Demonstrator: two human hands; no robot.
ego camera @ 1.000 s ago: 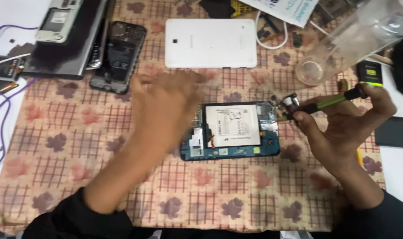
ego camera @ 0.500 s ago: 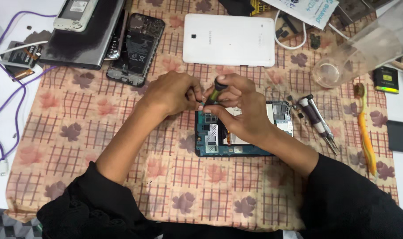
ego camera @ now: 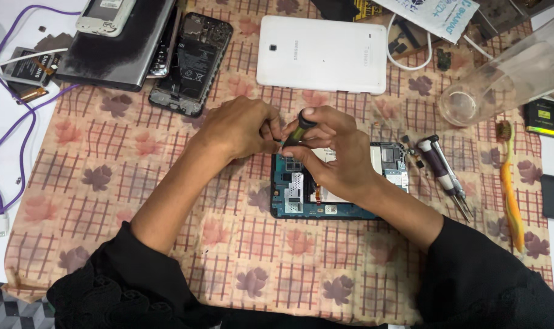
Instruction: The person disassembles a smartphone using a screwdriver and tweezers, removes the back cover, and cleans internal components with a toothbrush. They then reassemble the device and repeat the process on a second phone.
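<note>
Spread over the white bench is a checked cloth printed with leaves, and nearly everything lies on it. Near the middle sits an opened tablet with its back removed, its blue frame and circuit boards showing; both hands work over its far left corner. The right hand is clenched around a small screwdriver with a black and yellow-green handle, forefinger pressed on the handle's cap, the tool standing nearly upright over the tablet's board. The left hand is just beside it, fingertips pinched together at the screwdriver's lower end; whether they grip the shaft or some small part I cannot tell. Both arms wear black sleeves.

Just right of the tablet lies a second screwdriver with a dark purple handle, and a few tiny loose parts rest between the two. Farther right lies an orange and yellow toothbrush. At the far edge, a white tablet back cover lies flat. To its left is a stripped phone with its battery exposed, next to a grey laptop bearing another phone. A clear plastic bottle lies on its side at the far right. A purple cable loops along the left side.
</note>
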